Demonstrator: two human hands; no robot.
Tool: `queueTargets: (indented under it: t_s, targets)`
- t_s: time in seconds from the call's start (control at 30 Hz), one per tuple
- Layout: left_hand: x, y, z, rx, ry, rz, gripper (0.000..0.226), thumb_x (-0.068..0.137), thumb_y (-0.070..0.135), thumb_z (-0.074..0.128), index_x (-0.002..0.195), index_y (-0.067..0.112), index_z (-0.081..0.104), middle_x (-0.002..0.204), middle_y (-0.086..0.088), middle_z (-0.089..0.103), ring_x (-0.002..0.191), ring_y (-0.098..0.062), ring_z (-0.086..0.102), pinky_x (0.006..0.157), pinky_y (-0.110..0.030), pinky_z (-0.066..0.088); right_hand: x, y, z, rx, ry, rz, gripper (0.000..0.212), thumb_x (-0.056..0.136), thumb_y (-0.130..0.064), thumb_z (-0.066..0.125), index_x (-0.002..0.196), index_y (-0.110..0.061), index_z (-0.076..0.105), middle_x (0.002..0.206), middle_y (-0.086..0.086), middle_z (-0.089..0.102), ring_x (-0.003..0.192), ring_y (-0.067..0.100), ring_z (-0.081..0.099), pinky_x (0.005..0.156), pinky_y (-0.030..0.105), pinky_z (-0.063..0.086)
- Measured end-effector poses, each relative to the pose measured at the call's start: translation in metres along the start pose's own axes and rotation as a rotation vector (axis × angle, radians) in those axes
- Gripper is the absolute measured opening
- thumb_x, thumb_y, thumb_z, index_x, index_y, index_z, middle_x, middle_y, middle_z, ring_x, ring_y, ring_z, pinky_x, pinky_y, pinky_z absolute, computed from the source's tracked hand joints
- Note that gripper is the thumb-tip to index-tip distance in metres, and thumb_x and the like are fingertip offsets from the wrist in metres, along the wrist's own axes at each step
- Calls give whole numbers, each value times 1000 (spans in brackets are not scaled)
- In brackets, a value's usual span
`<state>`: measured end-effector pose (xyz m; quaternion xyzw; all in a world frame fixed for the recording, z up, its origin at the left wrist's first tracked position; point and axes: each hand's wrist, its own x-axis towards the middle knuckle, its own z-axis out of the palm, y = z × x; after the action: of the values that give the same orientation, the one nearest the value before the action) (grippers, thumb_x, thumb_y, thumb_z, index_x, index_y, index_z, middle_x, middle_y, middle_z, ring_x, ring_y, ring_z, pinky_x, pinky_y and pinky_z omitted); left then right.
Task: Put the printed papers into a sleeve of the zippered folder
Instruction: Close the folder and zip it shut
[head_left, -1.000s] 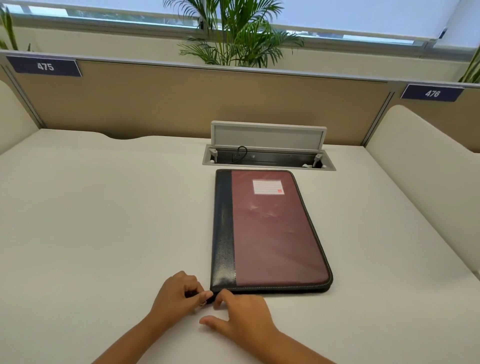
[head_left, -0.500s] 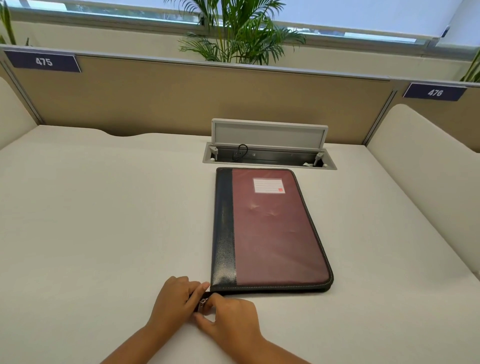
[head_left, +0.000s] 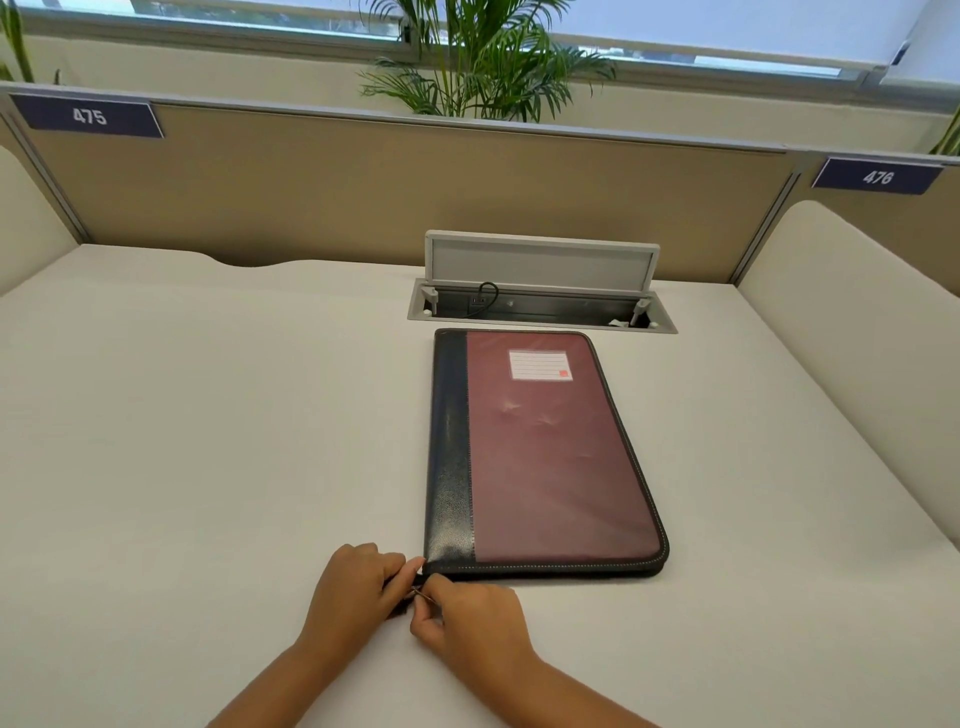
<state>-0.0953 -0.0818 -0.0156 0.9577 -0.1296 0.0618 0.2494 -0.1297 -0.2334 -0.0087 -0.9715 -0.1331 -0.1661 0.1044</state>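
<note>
Hands meet at the near-left corner of the closed maroon-and-black zippered folder (head_left: 540, 457) lying flat on the cream worktop (head_left: 208, 441), left hand (head_left: 358, 582) steadying the corner, right hand (head_left: 467, 613) pinching the small metal zipper pull (head_left: 417, 591), the likeliest hold on this stiff, seemingly light case.

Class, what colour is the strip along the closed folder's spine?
Dark navy-black, beside the maroon zippered folder cover; head view.

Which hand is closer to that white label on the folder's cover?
Right, narrowly. The right hand sits just below the folder's near-left corner; the left hand lies further left of it. Both are far from the label.
</note>
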Motion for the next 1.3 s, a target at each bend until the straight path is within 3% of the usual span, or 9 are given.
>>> queueTargets:
  t_s: [0.13,0.27,0.43,0.57,0.73,0.83,0.97,1.07,1.3]
  targets:
    - [2,-2,0,21,32,5,81,83,71,6,43,10,40,36,-8,40,43,-25,43,55,-28,26,-3,13,-3,27,-10,30,30,52,-37,77,52,-21,51,36,-5,51,32,12,47,31,23,26]
    - [6,5,-10,118,7,2,76,91,60,9,39,13,37,30,-1,37,33,-19,33,47,-26,16,-10,33,-9,85,-17,86,29,55,-31,78,54,-20,51,38,-5,51,34,12,47,31,22,29]
    - [13,8,-20,135,-22,11,77,93,58,7,37,14,37,37,7,18,33,-16,23,48,-3,3,-20,54,-19,86,-46,151,31,57,-28,80,55,-21,50,40,-7,51,35,11,46,31,20,28]
    - [12,0,-12,121,-60,37,85,81,73,-1,43,10,42,41,4,26,42,-20,27,43,-17,19,-31,75,-28,120,-36,189,31,65,-24,80,58,-21,49,41,-6,48,35,13,40,33,19,28]
    - [13,-8,-4,133,-84,50,88,74,78,-6,48,9,42,43,2,29,46,-27,37,56,-30,37,-42,103,-44,116,-42,276,31,64,-18,82,57,-22,51,41,-9,30,38,7,22,36,14,25]
    - [12,-8,-6,131,-81,48,82,79,75,-1,45,11,37,40,3,26,43,-30,40,52,-30,36,-48,119,-52,104,-58,330,29,66,-18,81,58,-23,53,44,-13,31,38,6,24,37,12,22]
    - [11,-5,-9,98,-64,51,68,80,74,1,47,20,27,41,8,17,44,-22,27,48,-17,22,-58,140,-60,90,-66,426,26,70,-19,78,61,-25,54,45,-9,41,39,10,29,38,12,24]
    - [12,-5,-9,77,-68,50,78,79,75,0,45,13,35,41,7,19,44,-22,27,50,-14,20,-63,154,-66,95,-47,521,22,74,-22,75,64,-26,56,47,-7,49,41,14,39,40,21,35]
    - [13,-8,-7,57,-93,47,93,72,80,-8,50,6,44,45,-5,33,46,-27,34,48,-19,22,-66,172,-74,131,-79,657,14,83,-29,64,71,-27,58,54,-7,54,54,20,55,48,25,39]
